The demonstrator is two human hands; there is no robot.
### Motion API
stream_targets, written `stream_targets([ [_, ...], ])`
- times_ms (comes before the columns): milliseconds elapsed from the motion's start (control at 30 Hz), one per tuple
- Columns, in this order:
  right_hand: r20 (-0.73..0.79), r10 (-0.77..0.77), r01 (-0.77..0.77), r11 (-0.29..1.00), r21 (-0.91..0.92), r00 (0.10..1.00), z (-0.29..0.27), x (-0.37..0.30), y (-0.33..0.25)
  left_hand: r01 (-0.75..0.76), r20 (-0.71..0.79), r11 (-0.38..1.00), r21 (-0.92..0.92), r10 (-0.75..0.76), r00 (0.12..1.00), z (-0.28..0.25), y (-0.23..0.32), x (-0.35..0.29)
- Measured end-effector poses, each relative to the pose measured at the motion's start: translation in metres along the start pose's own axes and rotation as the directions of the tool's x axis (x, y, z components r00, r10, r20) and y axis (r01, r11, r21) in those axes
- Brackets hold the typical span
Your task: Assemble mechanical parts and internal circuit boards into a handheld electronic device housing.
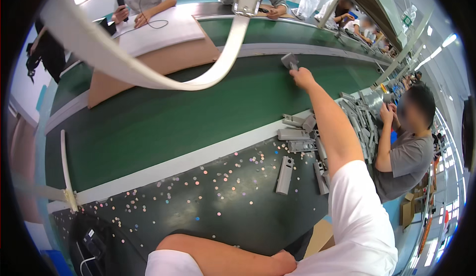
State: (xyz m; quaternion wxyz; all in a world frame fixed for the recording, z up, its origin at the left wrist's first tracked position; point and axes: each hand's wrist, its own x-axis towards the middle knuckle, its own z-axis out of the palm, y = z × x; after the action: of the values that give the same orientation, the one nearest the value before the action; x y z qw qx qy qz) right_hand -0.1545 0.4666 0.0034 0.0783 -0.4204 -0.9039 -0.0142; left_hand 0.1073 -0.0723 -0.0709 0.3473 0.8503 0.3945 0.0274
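My right arm is stretched far out over the green conveyor belt [198,122]. At its end my right hand [302,78] is closed round the narrow end of a grey plastic part with a squarish head [289,60], which points away from me. My left forearm lies across the near edge of the dark table [238,226]. My left hand [284,263] rests close against my body at the bottom, its fingers hidden. On the table, left of my right arm, lies a single long grey plastic housing [284,175]. Further grey housings [293,134] lie beside the belt's edge.
Small coloured round stickers [197,183] dot the table. A heap of grey parts [359,122] lies beyond my right arm, near a co-worker [411,137]. A white strap [198,83] hangs across the upper left. Other people sit across the belt, by a brown board [148,68].
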Motion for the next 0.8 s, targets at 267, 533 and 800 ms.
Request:
stream_targets([
  [267, 0.513, -0.509, -0.350, 0.385, 0.854, 0.691, -0.049, -0.095, -0.206, 0.033, 0.055, 0.995, -0.096, -0.027, 0.998, 0.001, -0.002, 0.013],
  [533, -0.073, -0.357, -0.008, -0.221, 0.975, 0.931, -0.045, -0.071, -0.361, 0.019, -0.012, 0.982, -0.190, -0.022, 1.000, 0.013, -0.010, 0.026],
  [800, 0.079, -0.654, 0.020, 0.142, 0.990, 0.752, -0.050, -0.199, -0.323, 0.097, 0.146, 0.989, -0.115, -0.079, 0.986, -0.055, 0.009, -0.024],
])
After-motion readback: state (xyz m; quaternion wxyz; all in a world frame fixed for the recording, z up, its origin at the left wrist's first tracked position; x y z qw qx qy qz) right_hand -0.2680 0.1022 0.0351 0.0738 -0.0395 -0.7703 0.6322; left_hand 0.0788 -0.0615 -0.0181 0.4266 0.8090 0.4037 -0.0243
